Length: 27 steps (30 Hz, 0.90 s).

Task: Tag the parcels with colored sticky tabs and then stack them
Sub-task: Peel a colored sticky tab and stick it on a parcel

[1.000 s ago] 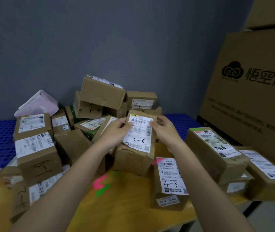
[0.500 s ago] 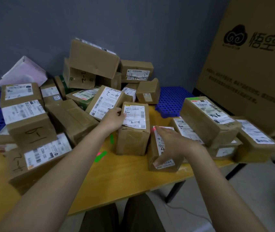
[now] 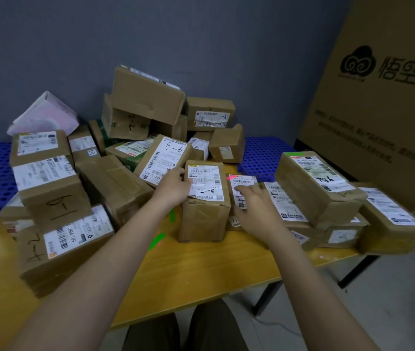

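**Two hands at work amid a heap of parcels**

A person stands at a yellow table [image 3: 201, 279] crowded with brown parcels. The left hand [image 3: 173, 188] grips the upper left edge of the parcel marked 2-3 [image 3: 205, 214], which stands upright near the table's middle, fingers curled against its white label. Just right of that parcel, the right hand [image 3: 257, 211] rests on a lower parcel [image 3: 243, 183] bearing a pink tab at its far corner, fingers loosely spread across its label. Left of the 2-3 parcel, green and pink sticky tabs [image 3: 157, 240] lie on the tabletop. Further right, a long parcel [image 3: 315, 188] carries a green tab.
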### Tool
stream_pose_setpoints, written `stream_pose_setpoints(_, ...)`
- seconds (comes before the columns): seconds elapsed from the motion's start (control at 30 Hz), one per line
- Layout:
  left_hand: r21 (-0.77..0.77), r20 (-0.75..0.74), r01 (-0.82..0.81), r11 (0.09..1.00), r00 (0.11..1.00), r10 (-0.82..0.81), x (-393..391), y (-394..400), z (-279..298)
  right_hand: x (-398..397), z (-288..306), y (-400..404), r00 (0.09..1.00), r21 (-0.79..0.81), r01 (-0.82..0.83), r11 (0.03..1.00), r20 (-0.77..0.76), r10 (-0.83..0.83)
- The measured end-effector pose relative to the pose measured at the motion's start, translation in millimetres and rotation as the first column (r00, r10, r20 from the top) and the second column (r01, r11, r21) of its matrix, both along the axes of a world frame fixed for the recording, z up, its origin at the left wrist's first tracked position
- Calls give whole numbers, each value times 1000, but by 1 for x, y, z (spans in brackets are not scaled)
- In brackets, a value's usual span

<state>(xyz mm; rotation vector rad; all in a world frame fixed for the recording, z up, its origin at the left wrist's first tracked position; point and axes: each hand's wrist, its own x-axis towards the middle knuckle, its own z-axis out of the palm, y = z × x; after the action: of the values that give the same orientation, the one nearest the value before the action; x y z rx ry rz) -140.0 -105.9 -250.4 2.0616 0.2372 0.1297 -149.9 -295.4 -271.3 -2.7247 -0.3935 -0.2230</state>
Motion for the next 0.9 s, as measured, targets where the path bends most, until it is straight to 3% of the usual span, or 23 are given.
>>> stream_pose_setpoints(0.1,-5,16,-20,1000,1000,20,0,-3,0,8,-7,-1,1000,-69,-11,998,8,12)
stream_pose_setpoints(0.23,-37,34,-20,999,999,21,-3,2,0,12,-5,0,998,54,-8,999,69,4)
stream_pose_setpoints(0.33,6,126,-28,1000,992,27,-12,22,-3,-8,-1,13,941,166,-116,979,334,55)
stream_pose_setpoints(0.43,191,176,-11,981,984,-24,-31,46,-6,-40,-1,42,842,140,-308,941,500,201)
stream_pose_setpoints(0.5,292,173,21,956,982,-75,-45,58,-7,-55,-10,67,833,101,-409,907,448,326)
stream_pose_setpoints(0.57,354,172,37,934,980,-104,-59,67,-10,-60,-22,94,881,61,-436,898,230,413)
stream_pose_setpoints(0.67,399,199,23,917,974,-111,-74,78,-16,-50,-41,135,943,-87,-333,939,-55,329)
stream_pose_setpoints(0.77,410,227,11,912,967,-113,-83,86,-18,-40,-52,160,966,-195,-252,948,-112,234)
stream_pose_setpoints(0.9,393,248,2,919,963,-108,-87,94,-18,-31,-55,167,976,-184,-203,962,-119,184)
